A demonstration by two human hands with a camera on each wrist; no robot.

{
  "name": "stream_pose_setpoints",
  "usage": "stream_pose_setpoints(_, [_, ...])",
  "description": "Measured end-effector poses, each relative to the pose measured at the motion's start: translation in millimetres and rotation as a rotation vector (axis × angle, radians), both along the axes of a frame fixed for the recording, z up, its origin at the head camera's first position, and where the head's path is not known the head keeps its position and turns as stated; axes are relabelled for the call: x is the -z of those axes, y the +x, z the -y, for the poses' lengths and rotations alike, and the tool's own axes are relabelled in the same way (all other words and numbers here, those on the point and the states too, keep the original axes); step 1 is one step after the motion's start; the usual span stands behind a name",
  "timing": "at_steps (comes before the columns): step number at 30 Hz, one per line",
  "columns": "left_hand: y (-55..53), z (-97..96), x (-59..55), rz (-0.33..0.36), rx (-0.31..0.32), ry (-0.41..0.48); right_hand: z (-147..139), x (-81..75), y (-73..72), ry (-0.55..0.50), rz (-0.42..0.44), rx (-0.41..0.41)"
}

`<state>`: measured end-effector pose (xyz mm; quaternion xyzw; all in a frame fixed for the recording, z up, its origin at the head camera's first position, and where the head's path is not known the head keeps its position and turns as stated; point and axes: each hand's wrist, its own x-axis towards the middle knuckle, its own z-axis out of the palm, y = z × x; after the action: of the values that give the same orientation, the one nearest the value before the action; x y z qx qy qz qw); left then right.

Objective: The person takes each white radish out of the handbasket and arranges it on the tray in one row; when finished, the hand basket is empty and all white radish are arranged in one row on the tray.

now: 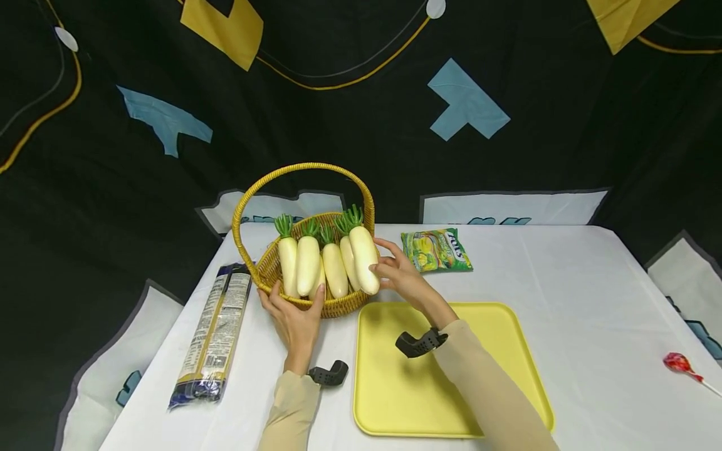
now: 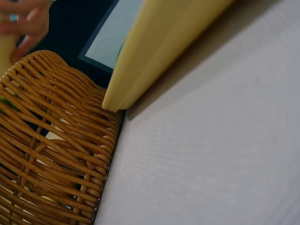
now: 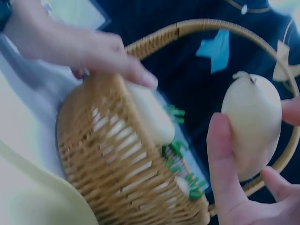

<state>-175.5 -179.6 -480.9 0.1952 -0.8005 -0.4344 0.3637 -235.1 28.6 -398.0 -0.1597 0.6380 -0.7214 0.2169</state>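
Observation:
A wicker basket [image 1: 340, 307] with a tall arched handle holds several white radishes [image 1: 307, 266] with green tops. My left hand [image 1: 296, 321] grips its near rim, the thumb reaching over the edge, as the right wrist view also shows. In my right hand [image 1: 402, 275], one white radish [image 3: 251, 124] is pinched between thumb and fingers at the basket's right side. That radish is tilted, its green top pointing up and away, and it overlaps the basket and a neighbouring radish in the head view. Its rounded bottom end faces the right wrist camera.
A yellow tray [image 1: 451, 431] lies right of the basket, under my right forearm. A long plastic-wrapped pack [image 1: 214, 332] lies on the left. Behind the tray is a green snack bag [image 1: 436, 250]; a red lollipop [image 1: 679, 362] lies at the far right of the white table [image 1: 598, 313].

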Motion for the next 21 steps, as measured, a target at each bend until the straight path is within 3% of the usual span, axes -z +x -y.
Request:
stream_pose_setpoints(11, [-2.3, 1.1, -0.6, 0.006, -0.011, -0.002, -18.5, -17.4, 58.9, 0.023, -0.009, 0.070])
stream_pose_setpoints(21, [-1.3, 0.1, -0.7, 0.017, -0.002, 0.011, -38.8, -3.1, 115.7, 0.113, 0.078, 0.156])
